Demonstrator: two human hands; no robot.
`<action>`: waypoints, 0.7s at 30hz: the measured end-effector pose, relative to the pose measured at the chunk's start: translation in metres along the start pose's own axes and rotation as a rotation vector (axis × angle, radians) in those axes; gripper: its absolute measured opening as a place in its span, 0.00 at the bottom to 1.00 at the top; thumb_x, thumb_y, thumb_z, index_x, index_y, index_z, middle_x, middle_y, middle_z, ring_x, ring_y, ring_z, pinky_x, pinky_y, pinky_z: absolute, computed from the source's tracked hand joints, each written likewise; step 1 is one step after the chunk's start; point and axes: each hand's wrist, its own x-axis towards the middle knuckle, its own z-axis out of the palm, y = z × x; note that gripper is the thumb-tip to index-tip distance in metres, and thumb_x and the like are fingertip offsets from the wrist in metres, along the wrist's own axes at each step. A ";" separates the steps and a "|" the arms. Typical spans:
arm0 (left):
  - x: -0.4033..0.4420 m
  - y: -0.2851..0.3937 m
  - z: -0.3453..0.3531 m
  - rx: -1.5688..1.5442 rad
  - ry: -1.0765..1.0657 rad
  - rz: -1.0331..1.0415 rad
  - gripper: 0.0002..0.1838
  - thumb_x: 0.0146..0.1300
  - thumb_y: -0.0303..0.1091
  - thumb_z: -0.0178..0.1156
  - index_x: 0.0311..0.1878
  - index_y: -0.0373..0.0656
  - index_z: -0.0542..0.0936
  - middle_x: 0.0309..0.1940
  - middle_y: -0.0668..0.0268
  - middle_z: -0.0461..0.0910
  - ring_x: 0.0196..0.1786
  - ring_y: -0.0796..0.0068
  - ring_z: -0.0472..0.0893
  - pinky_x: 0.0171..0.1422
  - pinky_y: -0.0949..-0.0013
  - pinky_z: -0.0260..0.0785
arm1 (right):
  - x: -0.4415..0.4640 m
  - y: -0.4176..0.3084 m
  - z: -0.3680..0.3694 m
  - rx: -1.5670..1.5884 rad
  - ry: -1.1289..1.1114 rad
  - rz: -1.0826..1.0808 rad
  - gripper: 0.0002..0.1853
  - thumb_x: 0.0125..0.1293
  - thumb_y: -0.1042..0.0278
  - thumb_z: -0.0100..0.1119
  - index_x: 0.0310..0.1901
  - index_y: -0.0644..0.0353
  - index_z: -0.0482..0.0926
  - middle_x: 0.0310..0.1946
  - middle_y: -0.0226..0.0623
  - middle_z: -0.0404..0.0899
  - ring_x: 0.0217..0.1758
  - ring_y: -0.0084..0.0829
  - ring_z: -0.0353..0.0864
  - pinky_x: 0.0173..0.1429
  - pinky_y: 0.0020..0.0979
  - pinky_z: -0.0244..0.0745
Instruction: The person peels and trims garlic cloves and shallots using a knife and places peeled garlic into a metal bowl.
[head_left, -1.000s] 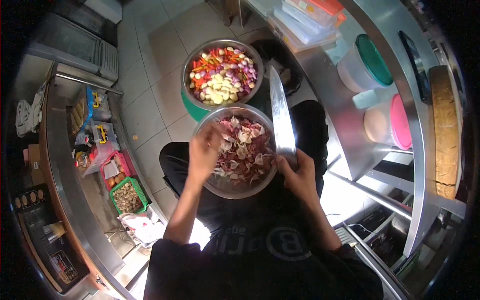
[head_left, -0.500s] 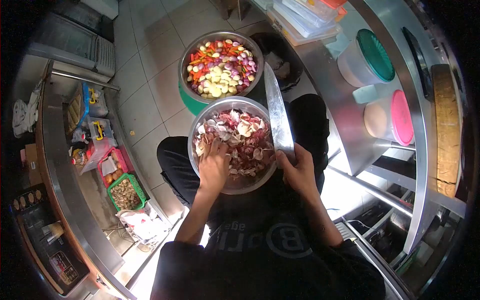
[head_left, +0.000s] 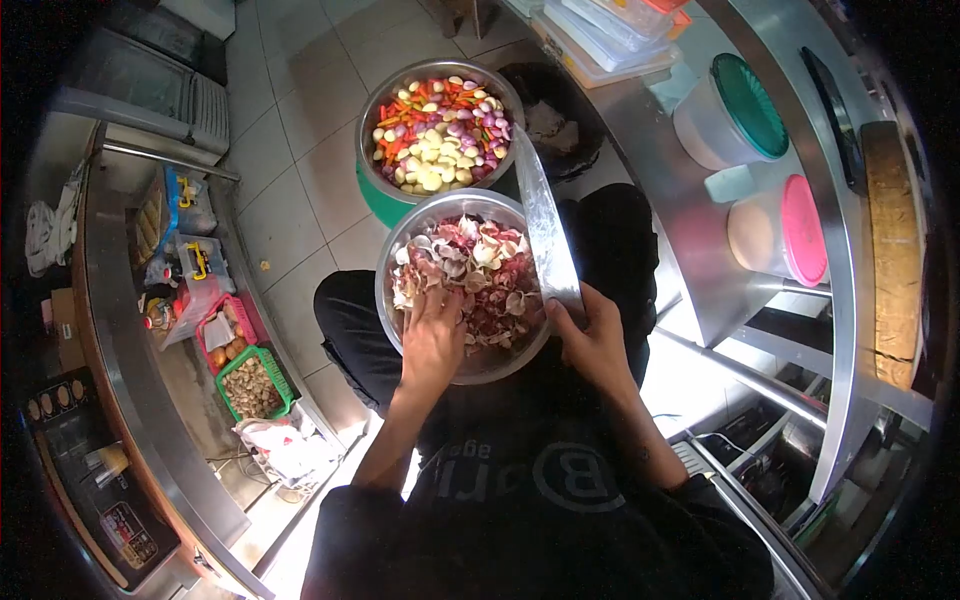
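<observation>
A metal bowl point(head_left: 389, 318) rests between my knees, filled with papery pink and white peels point(head_left: 485, 250). My left hand point(head_left: 434, 335) lies on the peels at the bowl's left side, fingers slightly apart and their tips partly sunk among them. In my right hand point(head_left: 592, 335) is a large knife point(head_left: 547, 222), held at its lower end beside the bowl's right rim, its blade pointing up and away. Just beyond stands a second metal bowl point(head_left: 369, 118) with peeled garlic point(head_left: 435, 160), shallots and cut red and orange chillies.
Right, a steel shelf point(head_left: 650, 190) carries a green-lidded tub point(head_left: 735, 115), a pink-lidded tub point(head_left: 778, 232) and stacked plastic boxes point(head_left: 610, 40). Left, a shelf holds a green basket point(head_left: 253, 387) and clear boxes. A black basin point(head_left: 590, 150) stands behind the knife.
My left hand has come down from above the bowl onto the peels. The knife in my right hand has tilted slightly left, over the bowl's right rim.
</observation>
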 end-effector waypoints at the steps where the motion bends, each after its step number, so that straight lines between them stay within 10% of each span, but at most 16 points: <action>1: -0.007 -0.002 0.004 0.002 -0.003 -0.001 0.31 0.57 0.29 0.78 0.66 0.44 0.81 0.60 0.53 0.82 0.62 0.46 0.84 0.64 0.47 0.81 | 0.000 0.001 0.001 0.004 0.002 -0.009 0.15 0.79 0.65 0.66 0.55 0.71 0.86 0.39 0.44 0.92 0.42 0.28 0.90 0.49 0.36 0.83; 5: -0.029 -0.018 0.034 -0.061 -0.192 -0.052 0.22 0.58 0.32 0.77 0.55 0.45 0.84 0.52 0.58 0.85 0.54 0.47 0.87 0.56 0.47 0.82 | 0.006 0.012 0.004 0.019 -0.011 -0.088 0.13 0.81 0.65 0.64 0.55 0.67 0.84 0.38 0.35 0.92 0.23 0.16 0.78 0.24 0.23 0.66; 8: -0.023 -0.013 0.030 -0.075 -0.235 -0.060 0.19 0.60 0.33 0.77 0.54 0.46 0.86 0.50 0.58 0.87 0.54 0.47 0.87 0.58 0.47 0.82 | 0.002 0.009 0.004 -0.005 -0.025 -0.084 0.14 0.81 0.64 0.64 0.55 0.68 0.84 0.38 0.36 0.92 0.23 0.17 0.78 0.25 0.23 0.67; 11: -0.019 -0.013 0.026 -0.045 -0.333 -0.112 0.19 0.61 0.32 0.77 0.55 0.44 0.86 0.51 0.55 0.89 0.58 0.47 0.87 0.61 0.47 0.81 | 0.002 0.003 0.003 -0.052 -0.028 -0.049 0.16 0.80 0.64 0.65 0.56 0.71 0.86 0.41 0.47 0.93 0.46 0.32 0.92 0.53 0.37 0.84; 13: -0.022 -0.014 0.030 -0.024 -0.323 -0.088 0.18 0.62 0.31 0.76 0.55 0.43 0.86 0.52 0.54 0.89 0.58 0.46 0.87 0.61 0.46 0.81 | 0.000 -0.004 0.004 -0.050 -0.030 -0.021 0.16 0.80 0.65 0.65 0.56 0.71 0.86 0.42 0.47 0.93 0.46 0.34 0.93 0.54 0.38 0.84; 15: -0.024 -0.015 0.038 -0.120 0.142 0.014 0.14 0.61 0.28 0.69 0.51 0.44 0.84 0.52 0.52 0.87 0.52 0.44 0.88 0.59 0.46 0.83 | 0.001 0.001 0.004 -0.041 -0.020 -0.068 0.16 0.80 0.65 0.64 0.56 0.70 0.85 0.38 0.42 0.91 0.35 0.26 0.86 0.40 0.31 0.77; 21: -0.019 -0.017 0.027 -0.153 -0.107 -0.094 0.15 0.60 0.26 0.68 0.52 0.43 0.86 0.49 0.55 0.89 0.55 0.47 0.88 0.62 0.48 0.83 | 0.003 0.006 0.007 -0.052 -0.022 -0.108 0.14 0.80 0.65 0.64 0.56 0.69 0.85 0.34 0.34 0.89 0.24 0.18 0.78 0.27 0.25 0.69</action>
